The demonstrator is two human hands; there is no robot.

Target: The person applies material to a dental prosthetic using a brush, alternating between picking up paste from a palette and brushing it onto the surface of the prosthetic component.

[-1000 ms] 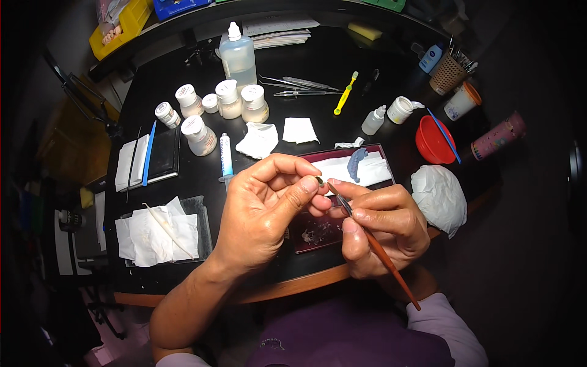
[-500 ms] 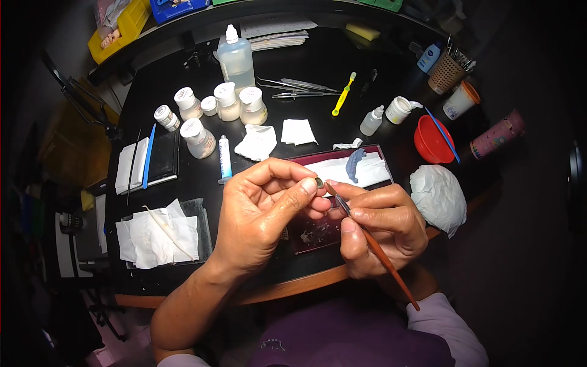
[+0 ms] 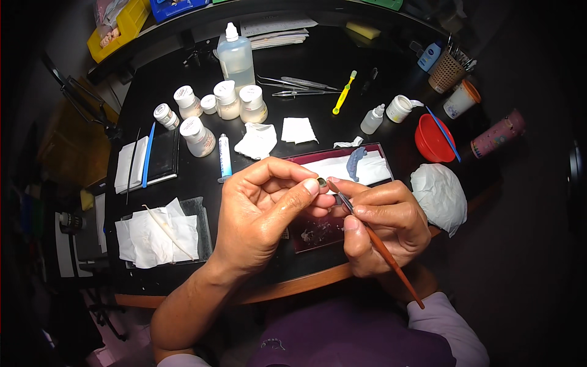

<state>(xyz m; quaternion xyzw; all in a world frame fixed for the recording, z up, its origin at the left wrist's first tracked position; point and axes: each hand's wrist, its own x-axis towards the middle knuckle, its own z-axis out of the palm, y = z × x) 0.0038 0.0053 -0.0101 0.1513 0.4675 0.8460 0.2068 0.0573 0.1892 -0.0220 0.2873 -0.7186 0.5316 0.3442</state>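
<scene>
Pinched between the thumb and fingertips of my left hand (image 3: 254, 211) is a small dark crown-like cap (image 3: 322, 182), too small to make out in detail. My right hand (image 3: 391, 223) grips a paintbrush (image 3: 391, 263) with a reddish-brown handle and a dark ferrule. Its bristle tip points at the cap, very close to it; whether they touch I cannot tell. Beneath both hands lies a dark red tray (image 3: 315, 235) holding white tissue (image 3: 373, 168) and a blue-grey lump (image 3: 354, 164), partly hidden by my fingers.
Behind my hands stand several white-lidded jars (image 3: 226, 101), a large clear bottle (image 3: 236, 61), a syringe (image 3: 225, 159) and tweezers (image 3: 299, 84). To the right are a red bowl (image 3: 428, 140) and a white wrapped bundle (image 3: 437, 196). Tissue (image 3: 140, 241) covers a dark slab at left.
My right hand and the brush have shifted slightly right. My left hand still holds the cap almost in the same place.
</scene>
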